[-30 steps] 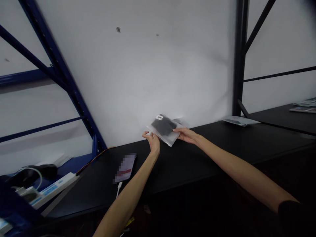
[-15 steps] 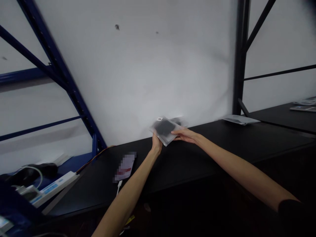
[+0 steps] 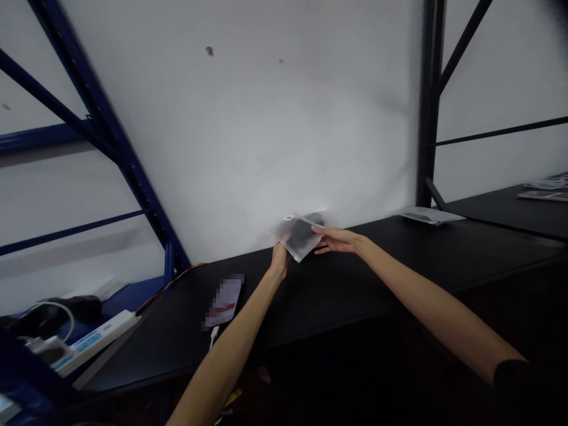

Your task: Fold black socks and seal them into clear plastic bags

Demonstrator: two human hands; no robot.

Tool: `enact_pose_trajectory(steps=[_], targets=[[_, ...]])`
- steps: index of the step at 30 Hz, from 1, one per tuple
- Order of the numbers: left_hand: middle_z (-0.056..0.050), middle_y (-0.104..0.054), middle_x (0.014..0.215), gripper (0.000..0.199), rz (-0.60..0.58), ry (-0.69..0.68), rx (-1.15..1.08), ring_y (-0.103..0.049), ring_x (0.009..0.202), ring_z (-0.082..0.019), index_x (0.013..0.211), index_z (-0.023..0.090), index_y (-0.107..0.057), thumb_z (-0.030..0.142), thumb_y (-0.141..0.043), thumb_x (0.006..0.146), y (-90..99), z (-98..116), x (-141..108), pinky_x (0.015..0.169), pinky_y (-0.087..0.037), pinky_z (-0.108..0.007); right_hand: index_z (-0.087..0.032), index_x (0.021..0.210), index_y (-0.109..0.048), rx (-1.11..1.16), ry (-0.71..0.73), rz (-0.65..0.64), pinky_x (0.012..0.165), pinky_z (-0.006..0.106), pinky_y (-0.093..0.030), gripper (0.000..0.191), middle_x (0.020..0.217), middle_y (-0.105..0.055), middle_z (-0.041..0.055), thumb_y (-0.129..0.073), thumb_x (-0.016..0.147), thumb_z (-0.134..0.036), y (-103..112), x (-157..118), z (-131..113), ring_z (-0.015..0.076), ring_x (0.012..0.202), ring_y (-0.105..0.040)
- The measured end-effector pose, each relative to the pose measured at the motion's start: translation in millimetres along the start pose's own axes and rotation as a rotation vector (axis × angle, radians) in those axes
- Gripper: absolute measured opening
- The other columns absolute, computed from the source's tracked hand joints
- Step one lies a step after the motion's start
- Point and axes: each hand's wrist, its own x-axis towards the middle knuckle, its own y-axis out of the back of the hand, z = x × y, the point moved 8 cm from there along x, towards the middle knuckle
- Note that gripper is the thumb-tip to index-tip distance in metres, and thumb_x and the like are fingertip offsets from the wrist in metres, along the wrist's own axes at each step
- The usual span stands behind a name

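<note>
Above the black shelf, near the wall, a clear plastic bag point(image 3: 300, 239) with something dark and flat inside is held between both hands. A small white label shows at its upper corner. My left hand point(image 3: 281, 253) grips the bag's left edge, its thumb lying over the plastic. On the opposite side my right hand point(image 3: 339, 241) pinches the upper right edge, with the lower fingers spread beneath. Another dark packet point(image 3: 322, 216) shows partly behind the bag; most of it is hidden.
A phone point(image 3: 225, 300) with a white cable lies to the left on the black shelf point(image 3: 355, 284). Farther left is a white power strip point(image 3: 95, 343). Another plastic packet point(image 3: 430, 215) rests at the right, near a dark upright post point(image 3: 429, 118). A blue frame point(image 3: 119, 142) stands left.
The bag has tilted slightly, and the left thumb now shows over its face. My right hand has shifted a little up and right along the bag's edge.
</note>
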Motion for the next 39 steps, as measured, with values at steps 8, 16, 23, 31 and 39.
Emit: enact_pose_trajectory(steps=[8,16,23,31,39], targets=[[-0.009,-0.074,0.115,0.044,-0.106,0.059,0.066,-0.068,0.101,-0.024,0.113,0.018,-0.071,0.046,-0.071,0.079,-11.3,-4,-5,0.083,-0.054,-0.032,-0.018,0.125,-0.063,-0.092,-0.048,-0.017,0.101,0.045,-0.056,0.044,0.13,-0.063,0.0141,-0.073,0.091,-0.044,28,-10,-10,0.0267,0.114,-0.064],[-0.011,-0.075,0.116,0.037,-0.291,0.047,0.188,-0.067,0.11,-0.03,0.109,0.017,-0.075,0.039,-0.075,0.079,-35.5,3,-24,0.101,-0.05,-0.04,-0.016,0.124,-0.066,-0.29,-0.087,-0.037,0.106,0.043,-0.053,0.049,0.132,-0.064,0.0157,-0.071,0.091,-0.052,38,-12,-4,0.0305,0.124,-0.06],[-0.012,-0.075,0.113,0.04,-0.258,0.126,0.193,-0.069,0.102,-0.028,0.113,0.018,-0.072,0.042,-0.074,0.08,-33.0,-7,-20,0.089,-0.054,-0.039,-0.018,0.119,-0.069,-0.321,-0.016,0.101,0.105,0.045,-0.054,0.04,0.129,-0.067,0.0145,-0.075,0.089,-0.044,53,-4,-8,0.0306,0.122,-0.062],[-0.006,-0.071,0.09,0.031,-0.147,0.1,0.036,-0.065,0.074,-0.015,0.096,0.016,-0.069,0.037,-0.078,0.075,-22.8,-4,-10,0.073,-0.059,-0.032,-0.017,0.113,-0.068,-0.263,0.026,0.258,0.097,0.042,-0.058,0.028,0.125,-0.069,0.0153,-0.072,0.089,-0.031,75,-8,-17,0.0264,0.107,-0.068],[-0.009,-0.073,0.104,0.028,-0.027,0.101,-0.155,-0.069,0.082,-0.018,0.103,0.016,-0.066,0.029,-0.076,0.079,-13.4,6,-12,0.078,-0.065,-0.036,-0.017,0.11,-0.067,-0.252,0.1,0.432,0.09,0.036,-0.059,0.024,0.113,-0.073,0.012,-0.069,0.086,-0.017,104,-16,-29,0.0225,0.099,-0.069]])
